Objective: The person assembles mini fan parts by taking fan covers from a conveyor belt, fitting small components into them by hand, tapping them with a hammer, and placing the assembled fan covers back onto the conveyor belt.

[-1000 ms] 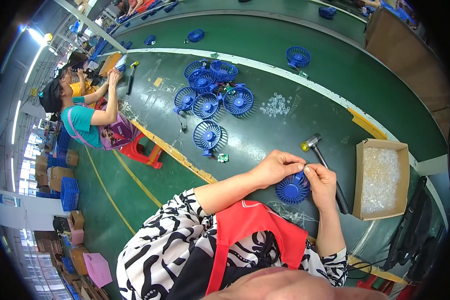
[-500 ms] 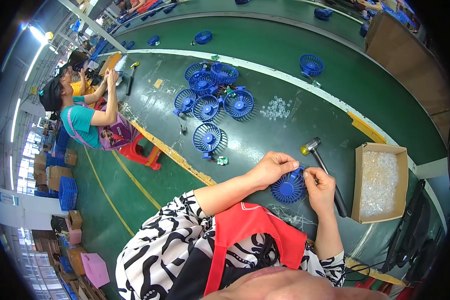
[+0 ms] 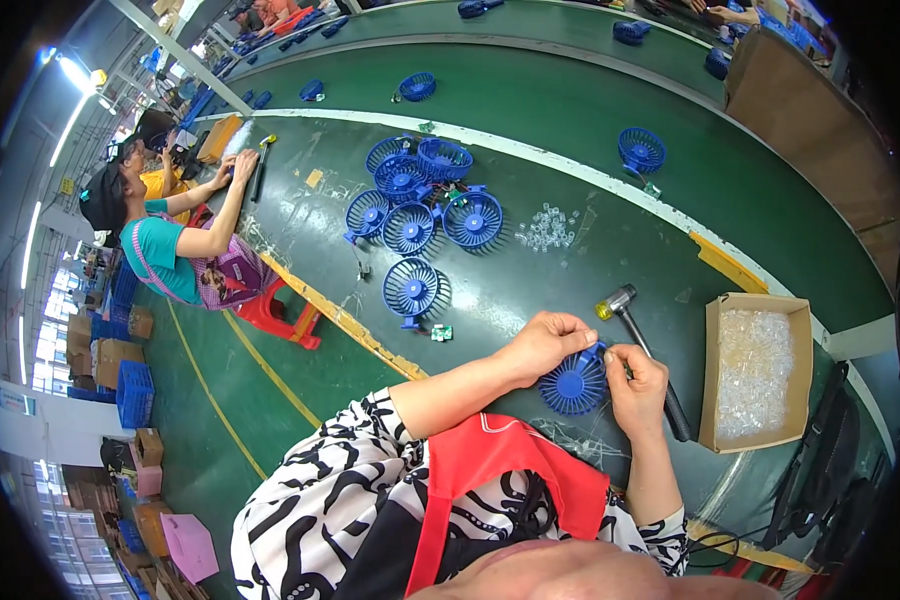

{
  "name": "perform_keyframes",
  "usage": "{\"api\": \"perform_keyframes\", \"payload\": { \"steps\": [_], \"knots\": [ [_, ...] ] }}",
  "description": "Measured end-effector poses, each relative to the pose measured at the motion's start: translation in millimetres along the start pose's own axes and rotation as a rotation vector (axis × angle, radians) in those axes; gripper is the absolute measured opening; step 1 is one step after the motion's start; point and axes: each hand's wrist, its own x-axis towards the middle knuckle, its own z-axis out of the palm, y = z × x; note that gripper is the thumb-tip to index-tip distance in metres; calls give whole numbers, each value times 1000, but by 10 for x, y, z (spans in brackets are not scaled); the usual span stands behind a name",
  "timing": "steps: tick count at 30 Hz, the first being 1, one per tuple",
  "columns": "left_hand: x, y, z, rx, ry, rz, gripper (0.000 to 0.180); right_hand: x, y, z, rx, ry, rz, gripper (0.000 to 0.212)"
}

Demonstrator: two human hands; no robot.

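Close to my body, a round blue fan housing [image 3: 573, 381] with radial ribs is held over the dark green table. My left hand [image 3: 552, 342] pinches the neck at its top edge. My right hand [image 3: 635, 378] has thumb and forefinger closed at the other side of that neck; anything small between the fingertips is too hidden to make out. Just right of my right hand lies a hammer [image 3: 650, 350] with a black handle and a yellow-tipped head. Left of my hands, another blue fan housing [image 3: 411, 287] rests beside a small green circuit board [image 3: 441, 333].
Several more blue fan housings [image 3: 407, 228] cluster farther off, with a pile of small clear plastic pieces [image 3: 548, 229] to their right. A cardboard box [image 3: 711, 375] of clear pieces stands at right. Beyond a white edge, a green conveyor [image 3: 530, 110] carries fan parts. A co-worker [image 3: 175, 245] sits at left.
Both hands stay at the housing's neck with only slight finger shifts. The fan part on the conveyor has moved a little right. The co-worker's hands have lowered toward the table.
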Motion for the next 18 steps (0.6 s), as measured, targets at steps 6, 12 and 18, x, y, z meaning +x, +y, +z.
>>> {"api": "perform_keyframes", "payload": {
  "steps": [6, 12, 18],
  "knots": [
    [40, -52, 5, 44, -18, 35, 20, -5, 33, 26, -13, 40, -80, 4],
    [41, 30, 3, 13, -55, -34, 22, -5, 34, 21, -35, 18, -88, 4],
    [162, 68, -47, 241, -107, -26, 24, 9, 82, 4, -22, 14, -106, 3]
  ]
}}
